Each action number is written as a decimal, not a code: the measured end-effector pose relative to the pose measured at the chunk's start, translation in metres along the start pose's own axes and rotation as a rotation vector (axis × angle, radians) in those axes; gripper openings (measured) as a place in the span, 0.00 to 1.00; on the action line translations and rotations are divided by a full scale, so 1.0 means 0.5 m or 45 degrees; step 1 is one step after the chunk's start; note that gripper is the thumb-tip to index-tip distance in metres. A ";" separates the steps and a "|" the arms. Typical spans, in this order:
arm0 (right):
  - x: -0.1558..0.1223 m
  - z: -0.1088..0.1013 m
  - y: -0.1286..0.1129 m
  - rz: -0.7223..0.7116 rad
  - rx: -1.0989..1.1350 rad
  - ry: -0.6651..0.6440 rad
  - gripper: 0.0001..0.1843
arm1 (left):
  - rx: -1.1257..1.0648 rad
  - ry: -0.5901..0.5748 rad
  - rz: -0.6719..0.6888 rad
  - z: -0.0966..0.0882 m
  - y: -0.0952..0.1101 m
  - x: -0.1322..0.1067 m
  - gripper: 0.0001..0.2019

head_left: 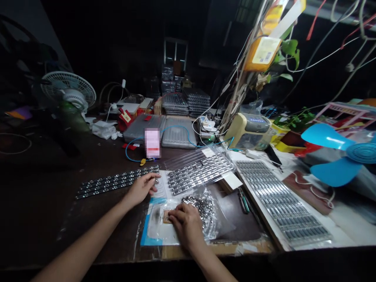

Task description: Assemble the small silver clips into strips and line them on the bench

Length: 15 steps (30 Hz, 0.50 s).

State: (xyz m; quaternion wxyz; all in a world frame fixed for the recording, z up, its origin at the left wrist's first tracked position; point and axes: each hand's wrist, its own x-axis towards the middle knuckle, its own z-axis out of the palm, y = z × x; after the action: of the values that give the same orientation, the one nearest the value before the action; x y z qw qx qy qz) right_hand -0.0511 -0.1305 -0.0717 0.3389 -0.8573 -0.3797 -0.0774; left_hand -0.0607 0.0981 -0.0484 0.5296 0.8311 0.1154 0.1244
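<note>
two trays (199, 170) near; left hand (142, 188) pinches strip (117, 182), right hand (185, 222) flat on card (167, 216).

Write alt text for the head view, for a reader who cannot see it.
Two bare hands work at a cluttered, dim workbench: the left hand touches the end of a strip of metal parts, the right hand rests beside a clear bag of metal pieces. Filled trays lie alongside.
</note>
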 end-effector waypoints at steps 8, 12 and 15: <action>-0.005 0.004 -0.002 -0.038 -0.089 -0.045 0.08 | -0.103 -0.073 -0.191 0.032 -0.001 -0.125 0.15; -0.008 -0.010 0.011 -0.012 -0.159 -0.021 0.14 | 0.095 -0.084 0.034 0.071 0.002 -0.146 0.10; -0.014 -0.037 0.035 0.041 -0.278 0.068 0.16 | 0.201 -0.028 0.190 0.093 0.000 -0.152 0.08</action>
State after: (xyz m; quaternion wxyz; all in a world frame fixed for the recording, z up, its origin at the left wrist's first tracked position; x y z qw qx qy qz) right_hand -0.0417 -0.1550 -0.0698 0.2546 -0.8927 -0.3460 -0.1358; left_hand -0.1173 0.0338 -0.0740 0.4531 0.8778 0.0568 0.1450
